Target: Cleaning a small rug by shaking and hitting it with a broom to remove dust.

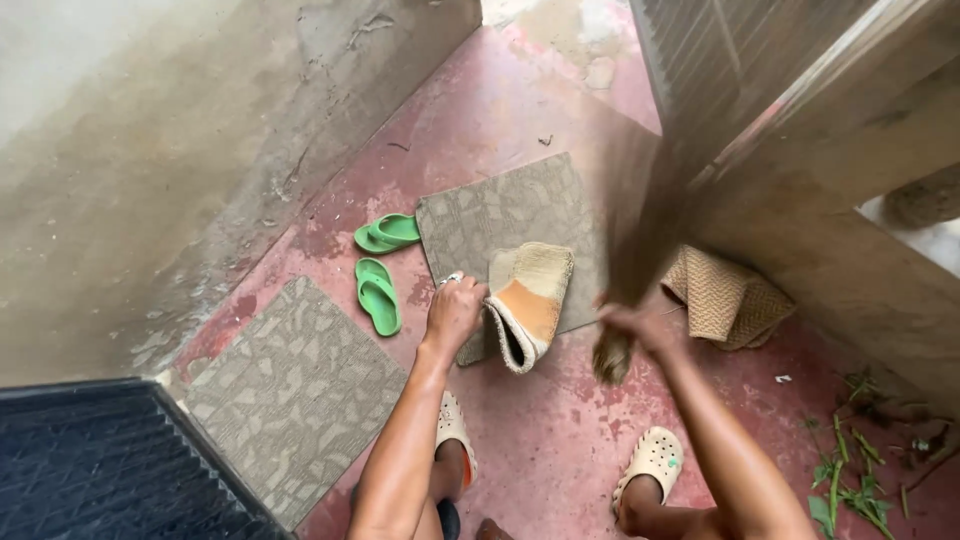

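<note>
**Head view: folded mat lifted, broom blurred beside it**

Head camera looks down on a red cement floor (560,440). Left hand (455,312) is closed around the edge of a folded woven mat (528,300), tan with an orange patch, holding it curled up off the floor. That mat sits on the near edge of a grey patterned floor tile (510,215), which lies flat beneath it.

Right hand (632,325), just right of the folded mat, is wrapped around a broom (640,230) (heavily motion-blurred, so finger detail cannot be told); the bound handle end shows below the fist, the bristles spreading upward.

Right of the folded mat, past the broom, a second woven mat (725,298) lies crumpled against a concrete step (850,270). Left of the folded mat, a pair of green flip-flops (380,270) rests on the floor, one angled, one lengthwise. Further left and nearer, another grey patterned tile (295,395) lies beside a dark ribbed doormat (100,465). Below the folded mat, both feet in cream clogs (652,460). Green leaf scraps (850,470) lie far right.
</note>
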